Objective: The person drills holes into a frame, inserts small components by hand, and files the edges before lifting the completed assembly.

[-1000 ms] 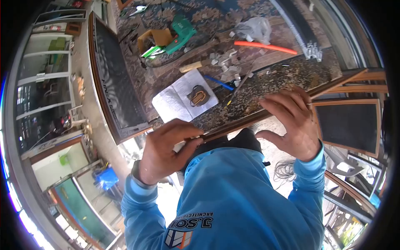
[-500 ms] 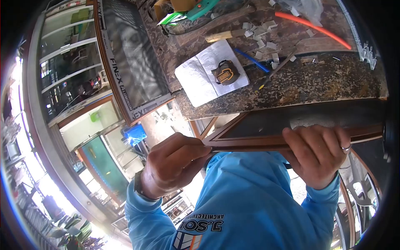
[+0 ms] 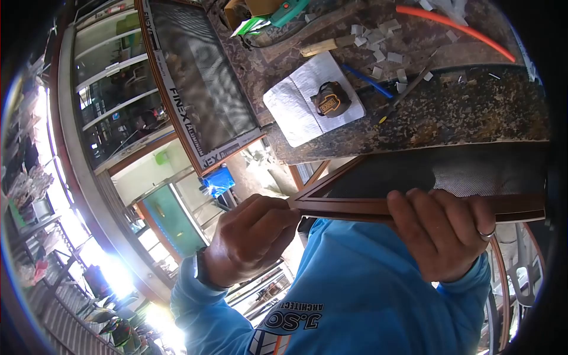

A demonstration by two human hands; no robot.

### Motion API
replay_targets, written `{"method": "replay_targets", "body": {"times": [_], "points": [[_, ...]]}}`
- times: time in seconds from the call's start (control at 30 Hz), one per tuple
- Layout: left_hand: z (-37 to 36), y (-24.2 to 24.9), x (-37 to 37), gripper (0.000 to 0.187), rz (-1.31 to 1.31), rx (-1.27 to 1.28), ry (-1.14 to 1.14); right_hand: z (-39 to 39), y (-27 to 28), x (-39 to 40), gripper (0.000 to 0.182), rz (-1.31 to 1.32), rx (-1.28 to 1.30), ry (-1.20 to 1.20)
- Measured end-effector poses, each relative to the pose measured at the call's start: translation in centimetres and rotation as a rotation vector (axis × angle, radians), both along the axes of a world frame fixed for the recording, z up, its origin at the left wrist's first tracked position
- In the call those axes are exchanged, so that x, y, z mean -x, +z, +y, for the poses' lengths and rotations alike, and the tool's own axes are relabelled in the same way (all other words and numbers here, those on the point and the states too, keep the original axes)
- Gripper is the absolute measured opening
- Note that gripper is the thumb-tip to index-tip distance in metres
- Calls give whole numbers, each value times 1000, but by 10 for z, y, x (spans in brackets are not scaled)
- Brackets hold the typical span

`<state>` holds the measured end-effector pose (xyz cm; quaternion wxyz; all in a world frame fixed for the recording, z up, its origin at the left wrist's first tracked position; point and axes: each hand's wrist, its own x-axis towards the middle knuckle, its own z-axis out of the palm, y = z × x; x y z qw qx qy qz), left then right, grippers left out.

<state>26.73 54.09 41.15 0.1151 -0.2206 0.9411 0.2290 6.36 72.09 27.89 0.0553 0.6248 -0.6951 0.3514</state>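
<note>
While the left hand (image 3: 251,239) pinches the left end of a long brown frame (image 3: 355,207) between thumb and fingertips, the right hand (image 3: 444,234) grasps the same near rail farther right, its four fingers curled over the top and its thumb out of sight. The frame, filled with dark grey mesh (image 3: 384,171), crosses just in front of the wearer's bright blue shirt (image 3: 378,284). A silver-coloured ring (image 3: 487,236) sits on a finger of the right hand.

Just beyond the grip runs a dark, worn worktable (image 3: 331,151) (whether the frame touches its edge, I cannot tell). On it, ahead of the gap between the hands, an open white-paged notebook (image 3: 287,106) lies under a black-and-yellow tape measure (image 3: 332,100). To the right of that are a slim blue pen (image 3: 367,81) and a thin, dark, yellow-tipped tool (image 3: 408,92).

Farther from the grip, small pale grey flat pieces (image 3: 378,41) lie scattered beside a light wooden handle (image 3: 319,46), with a curved orange-red tube (image 3: 461,29) to their right. Beyond the left hand, beside the table, stretches a second brown-framed mesh panel (image 3: 207,77) with "FINEX" lettering along its border.
</note>
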Motion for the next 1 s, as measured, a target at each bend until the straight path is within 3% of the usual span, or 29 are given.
{"method": "replay_targets", "body": {"times": [0.63,0.83,1.0], "points": [[-10,14,16,24,-349,-31,-192,-6,-8,-5,12,57,76,-25],[-16,10,9,17,-272,-136,-27,-2,-7,-7,16,61,56,-12],[-12,12,13,21,-281,-73,-58,-1,-4,-6,18,69,30,20]]}}
